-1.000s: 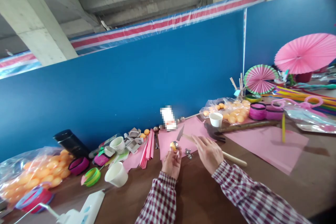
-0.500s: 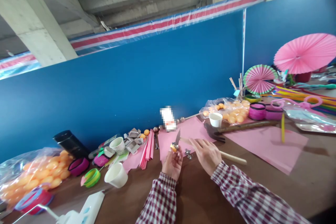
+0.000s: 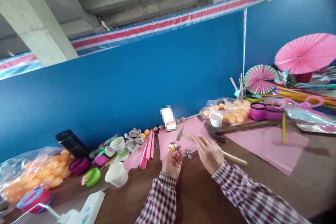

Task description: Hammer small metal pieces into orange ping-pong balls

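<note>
My left hand (image 3: 172,163) is closed around the lower side of a small shiny silver piece with an orange-yellow ball (image 3: 172,147) at its front. Whether these two are joined, I cannot tell. My right hand (image 3: 210,154) grips a hammer with a pale wooden handle (image 3: 235,158), its narrow grey head just beyond and above the ball, apart from it. The handle sticks out behind the hand to the right. Between my hands, a small shiny silver figure (image 3: 188,153) lies by the edge of a pink paper sheet (image 3: 168,138).
At left are a bag of orange balls (image 3: 39,171), a black cylinder (image 3: 69,143), paper cups (image 3: 117,175) and a white power strip (image 3: 93,206). To the right lie a dark-headed tool with a wooden handle (image 3: 246,126), purple tape rolls (image 3: 257,111) and pink paper (image 3: 273,147). A blue partition (image 3: 147,77) stands behind.
The hammer head has lifted slightly up and right, away from the ball. My right hand has shifted a little to the right; my left hand stays nearly in place.
</note>
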`<state>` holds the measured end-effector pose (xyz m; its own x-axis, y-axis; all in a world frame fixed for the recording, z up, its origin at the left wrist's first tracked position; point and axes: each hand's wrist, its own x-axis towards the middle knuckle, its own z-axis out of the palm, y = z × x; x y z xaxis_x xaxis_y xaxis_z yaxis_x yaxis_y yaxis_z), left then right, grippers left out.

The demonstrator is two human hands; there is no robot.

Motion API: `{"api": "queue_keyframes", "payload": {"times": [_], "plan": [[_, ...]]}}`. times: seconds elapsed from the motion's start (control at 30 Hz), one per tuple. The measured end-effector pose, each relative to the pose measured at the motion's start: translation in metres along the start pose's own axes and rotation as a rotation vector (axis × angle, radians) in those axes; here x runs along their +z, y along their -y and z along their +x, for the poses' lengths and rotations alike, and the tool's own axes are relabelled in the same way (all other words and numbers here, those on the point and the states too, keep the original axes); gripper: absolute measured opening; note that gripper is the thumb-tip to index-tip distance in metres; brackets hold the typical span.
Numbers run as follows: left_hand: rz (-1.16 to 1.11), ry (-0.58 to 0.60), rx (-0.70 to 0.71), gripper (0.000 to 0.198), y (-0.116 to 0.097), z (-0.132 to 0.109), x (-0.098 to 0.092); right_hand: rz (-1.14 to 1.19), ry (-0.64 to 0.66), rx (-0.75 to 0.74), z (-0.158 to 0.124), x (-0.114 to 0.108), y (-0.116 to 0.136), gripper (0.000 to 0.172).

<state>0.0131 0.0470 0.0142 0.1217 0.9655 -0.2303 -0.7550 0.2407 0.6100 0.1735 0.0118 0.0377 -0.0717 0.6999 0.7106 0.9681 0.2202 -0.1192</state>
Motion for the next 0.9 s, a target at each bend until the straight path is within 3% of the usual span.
{"api": "queue_keyframes", "payload": {"times": [0.17,0.33,0.53,0.9], "plan": [[-0.032,0.062,-0.023,0.015,-0.001,-0.001,0.001,-0.003,0.035,-0.039,-0.001,0.002,0.002,0.039],[-0.044,0.039,0.029,0.015,-0.001,0.003,-0.003,-0.003,0.021,-0.037,-0.001,0.002,0.002,0.040],[-0.027,0.085,0.034,0.036,0.001,0.004,-0.009,0.009,0.018,-0.028,-0.001,0.001,0.001,0.039],[-0.048,-0.013,0.055,0.017,0.002,0.007,-0.007,0.012,-0.032,-0.003,0.002,-0.002,-0.003,0.033]]}}
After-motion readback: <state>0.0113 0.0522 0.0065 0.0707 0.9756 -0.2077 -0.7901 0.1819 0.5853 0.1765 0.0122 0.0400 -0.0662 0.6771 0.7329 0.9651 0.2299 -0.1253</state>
